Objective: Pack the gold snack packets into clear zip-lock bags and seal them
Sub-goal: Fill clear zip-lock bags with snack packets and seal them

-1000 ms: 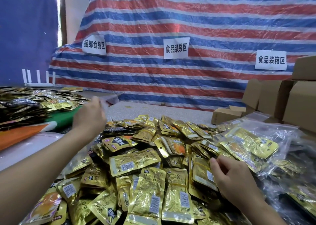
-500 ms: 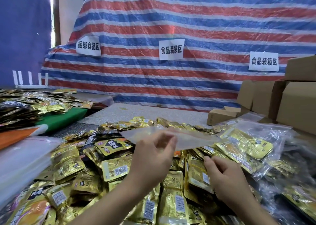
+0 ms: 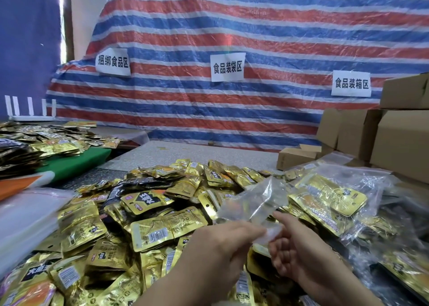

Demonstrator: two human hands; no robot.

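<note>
1. The left hand [image 3: 222,243] was raised over the pile of gold snack packets [image 3: 148,215], its fingers and thumb pinching the near edge of an empty clear bag [image 3: 255,203].
2. The right hand [image 3: 299,247] was just beside the left, fingers curled, gripping the same edge of the clear bag from the other side.
3. The clear bag extended up and away from both hands, crumpled, above the pile; no packet was visible inside it.
4. The gold snack packets lay loose and overlapping across the surface [image 3: 209,152], from the near edge to mid-depth.
5. Filled bags [image 3: 332,196] holding gold packets lay to the right of the pile; whether they were sealed could not be determined.
6. Cardboard boxes [image 3: 394,138] stood at the right, behind the filled bags.
7. A second heap of packets [image 3: 46,140] lay at the far left, partly on a green sheet [image 3: 76,161].
8. A striped tarpaulin [image 3: 255,38] with three white paper signs [image 3: 228,67] hung behind the surface.
</note>
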